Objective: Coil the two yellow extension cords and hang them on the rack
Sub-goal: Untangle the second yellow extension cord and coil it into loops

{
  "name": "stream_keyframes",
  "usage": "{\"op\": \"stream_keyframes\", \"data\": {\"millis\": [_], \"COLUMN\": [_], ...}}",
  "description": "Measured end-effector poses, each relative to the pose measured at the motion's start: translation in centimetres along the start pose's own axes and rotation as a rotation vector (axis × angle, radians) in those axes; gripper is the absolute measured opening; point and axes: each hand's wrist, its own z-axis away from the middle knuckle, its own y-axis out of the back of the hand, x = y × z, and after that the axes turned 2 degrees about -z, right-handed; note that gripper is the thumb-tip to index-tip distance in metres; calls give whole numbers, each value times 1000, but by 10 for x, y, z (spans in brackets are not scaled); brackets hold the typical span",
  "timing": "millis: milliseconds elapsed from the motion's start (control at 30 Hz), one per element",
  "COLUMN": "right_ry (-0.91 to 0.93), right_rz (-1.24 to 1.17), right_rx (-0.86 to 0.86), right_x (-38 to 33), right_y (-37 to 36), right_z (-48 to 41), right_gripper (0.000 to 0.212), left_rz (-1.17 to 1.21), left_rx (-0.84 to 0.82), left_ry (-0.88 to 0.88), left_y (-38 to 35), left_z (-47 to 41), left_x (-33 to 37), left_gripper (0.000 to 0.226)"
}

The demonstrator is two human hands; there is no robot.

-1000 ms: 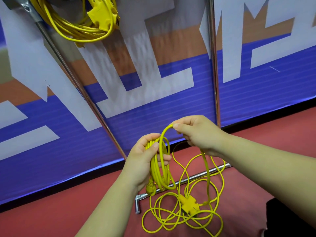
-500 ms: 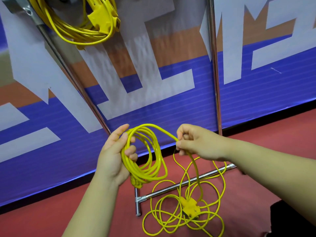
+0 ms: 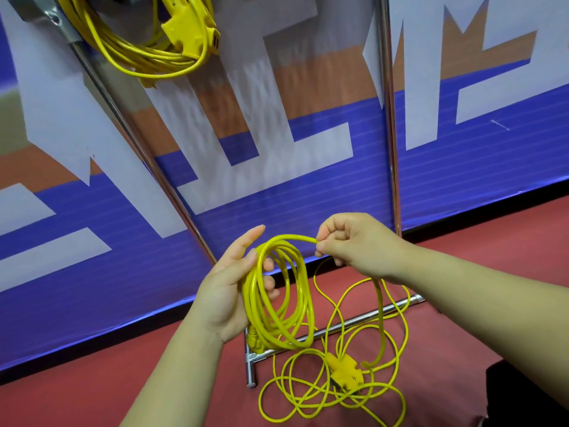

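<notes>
**Q:** Where do we find the two cords?

**A:** The hung cord (image 3: 147, 53) is done: it dangles in round loops from the rack (image 3: 389, 149) at upper left, with its block against them. The second cord (image 3: 292, 236) is half wound. Its coil (image 3: 254, 303) sits in the left hand (image 3: 229, 291), and the rest sprawls in loose loops on the floor (image 3: 462, 272). These lie across the rack's foot bar (image 3: 400, 306), around the socket block (image 3: 346, 371).

**Q:** How does each grip stand?

**A:** The left has its lower fingers curled through the coil and its forefinger straight. The right hand (image 3: 354, 245) pinches the cord between thumb and fingertips.

**Q:** Which relation governs the coming move?

**A:** We read it as the short arc of cord bridging the hands. The right grip lies just beside the coil's top, to its right. The coil's long axis runs nearly upright, and the slack drops from the right hand to the floor. We judge that the right hand, being the nearer to the free length, lays the next turn.

**Q:** And the material?

**A:** We see a thin, round, glossy yellow jacket, pliant yet springy. The block is boxy hard plastic, and the rack is polished metal tube.
</notes>
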Motion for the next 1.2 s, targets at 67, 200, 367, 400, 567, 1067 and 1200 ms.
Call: {"op": "stream_keyframes", "data": {"millis": [67, 200, 367, 400, 567, 1067, 1200], "right_ry": [5, 58, 62, 57, 20, -103, -160], "right_rz": [36, 44, -2, 10, -3, -305, -517], "right_rx": [-25, 65, 200, 223, 100, -121, -7], "right_x": [-1, -5, -1, 0, 2, -3, -14], "right_y": [-3, -3, 0, 2, 9, 7, 5], "right_z": [1, 0, -5, -6, -3, 14, 9], "right_gripper": [4, 5, 27, 33, 41, 15, 17], "left_rz": [21, 7, -89, -86, -54, -240, -784], "left_rx": [-22, -123, -246, -263, -167, 188, 82], "left_ry": [4, 36, 67, 69, 16, -220, -139], "left_y": [-3, -6, -13, -14, -21, 12, 12], "left_z": [1, 2, 3, 3, 6, -3, -7], "left_x": [-1, -3, -7, -7, 6, 2, -19], "left_gripper": [42, 42, 55, 56, 25, 25, 24]}}
